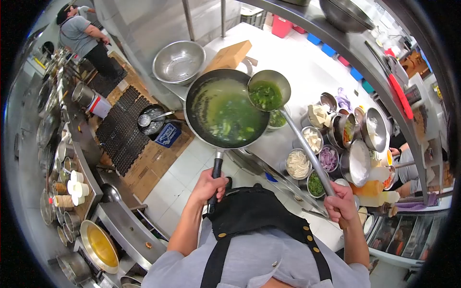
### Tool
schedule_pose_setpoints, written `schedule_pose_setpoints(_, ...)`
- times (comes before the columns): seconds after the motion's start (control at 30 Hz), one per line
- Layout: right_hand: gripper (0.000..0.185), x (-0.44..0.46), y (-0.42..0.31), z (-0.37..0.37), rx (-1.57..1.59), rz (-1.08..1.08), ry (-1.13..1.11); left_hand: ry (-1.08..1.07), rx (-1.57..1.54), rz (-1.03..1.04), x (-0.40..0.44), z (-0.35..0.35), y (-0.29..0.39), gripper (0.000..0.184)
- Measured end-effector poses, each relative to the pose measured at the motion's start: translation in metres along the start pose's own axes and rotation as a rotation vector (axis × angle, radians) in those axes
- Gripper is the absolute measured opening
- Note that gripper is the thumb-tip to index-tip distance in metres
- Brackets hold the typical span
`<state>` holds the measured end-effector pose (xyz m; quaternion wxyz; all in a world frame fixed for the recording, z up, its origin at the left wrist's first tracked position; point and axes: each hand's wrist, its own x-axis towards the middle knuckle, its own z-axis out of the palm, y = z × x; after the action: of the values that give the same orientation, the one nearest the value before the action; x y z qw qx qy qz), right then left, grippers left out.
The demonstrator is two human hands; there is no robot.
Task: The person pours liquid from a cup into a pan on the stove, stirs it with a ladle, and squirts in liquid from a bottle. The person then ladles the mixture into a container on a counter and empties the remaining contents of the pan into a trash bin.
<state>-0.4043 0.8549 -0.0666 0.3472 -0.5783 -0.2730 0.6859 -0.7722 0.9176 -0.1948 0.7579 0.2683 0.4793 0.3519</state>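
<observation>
My left hand (209,186) is wrapped round the black handle of a dark frying pan (188,108). Pale green broth with chopped green pieces (225,115) covers the pan's bottom. In my right hand (342,205) is the long metal handle of a ladle (307,146), its fingers closed round the end. The ladle's round bowl, over the pan's right rim, holds dark green chopped leaves (265,94) in liquid. Partly hidden beneath the ladle, a small bowl with greens (277,119) stands on the white counter.
Bowls of sliced onion (328,158), white strips (298,164) and chopped herbs (315,185) stand at right. A steel bowl (179,62) and cardboard box (228,56) lie beyond the pan. A red-handled utensil (398,91) rests on the overhead shelf. Another person (84,41) stands far left.
</observation>
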Motion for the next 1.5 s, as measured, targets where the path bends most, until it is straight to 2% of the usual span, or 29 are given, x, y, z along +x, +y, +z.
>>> schedule_pose_setpoints(0.1, 0.061, 0.014, 0.02, -0.013, -0.119, -0.053, 0.09, 0.045, -0.01, 0.015, -0.001, -0.008, -0.005, 0.024)
schedule_pose_setpoints(0.17, 0.061, 0.03, 0.036, -0.018, -0.348, -0.144, 0.169, 0.039, -0.003, 0.019, 0.0, -0.01, -0.005, 0.024)
schedule_pose_setpoints(0.23, 0.061, 0.049, 0.058, -0.025, -0.414, -0.134, 0.215, 0.074, 0.013, 0.021, -0.001, -0.011, -0.004, 0.024)
schedule_pose_setpoints(0.3, 0.061, 0.069, 0.093, -0.046, -0.803, -0.418, 0.266, 0.05, 0.006, 0.019, 0.002, -0.015, -0.006, 0.018)
schedule_pose_setpoints(0.33, 0.06, 0.072, 0.093, -0.039, -0.838, -0.6, 0.252, 0.07, 0.012, 0.014, 0.0, -0.013, -0.004, 0.02)
schedule_pose_setpoints(0.37, 0.06, 0.068, 0.09, -0.035, -0.842, -0.598, 0.251, 0.091, 0.019, 0.008, -0.001, -0.011, -0.003, 0.022)
schedule_pose_setpoints(0.43, 0.06, 0.051, 0.076, -0.015, -0.361, -0.148, 0.294, 0.077, 0.003, 0.011, 0.003, -0.013, -0.009, 0.022)
schedule_pose_setpoints(0.47, 0.06, 0.045, 0.073, -0.015, -0.361, -0.147, 0.292, 0.061, -0.009, 0.017, 0.004, -0.016, -0.011, 0.022)
schedule_pose_setpoints(0.53, 0.06, 0.038, 0.069, -0.023, -0.114, -0.113, 0.192, 0.046, -0.034, 0.018, 0.006, -0.014, -0.011, 0.022)
schedule_pose_setpoints(0.57, 0.06, 0.033, 0.063, -0.027, -0.121, -0.11, 0.182, 0.024, -0.059, 0.017, 0.008, -0.013, -0.011, 0.022)
schedule_pose_setpoints(0.7, 0.061, 0.014, 0.04, -0.031, -0.308, -0.135, 0.165, -0.074, -0.041, 0.012, 0.018, -0.013, -0.012, 0.018)
schedule_pose_setpoints(0.77, 0.062, 0.017, 0.026, -0.026, -0.942, -0.429, 0.066, -0.089, -0.037, 0.012, 0.023, -0.007, -0.01, 0.018)
schedule_pose_setpoints(0.8, 0.063, 0.008, 0.006, -0.011, -1.12, -0.395, 0.083, -0.08, -0.045, 0.015, 0.024, -0.002, -0.008, 0.02)
schedule_pose_setpoints(0.93, 0.061, 0.011, 0.006, -0.003, -1.217, -0.471, 0.079, -0.076, -0.017, 0.054, 0.033, 0.008, -0.008, 0.019)
schedule_pose_setpoints(1.03, 0.059, 0.007, 0.001, 0.002, -1.242, -0.416, 0.053, -0.041, 0.031, 0.058, 0.036, 0.017, -0.006, 0.018)
schedule_pose_setpoints(1.1, 0.059, 0.008, -0.003, -0.001, -1.078, -0.285, 0.008, -0.028, 0.026, 0.07, 0.035, 0.021, 0.0, 0.018)
schedule_pose_setpoints(1.17, 0.059, 0.009, 0.0, -0.004, -1.107, -0.337, 0.015, -0.033, 0.01, 0.089, 0.037, 0.018, -0.002, 0.018)
schedule_pose_setpoints(1.23, 0.058, 0.012, 0.002, -0.005, -1.264, -0.515, 0.098, -0.029, 0.008, 0.086, 0.035, 0.018, 0.001, 0.018)
schedule_pose_setpoints(1.5, 0.059, 0.018, 0.01, -0.007, -1.184, -0.498, 0.076, -0.003, -0.004, 0.111, 0.036, 0.02, 0.0, 0.018)
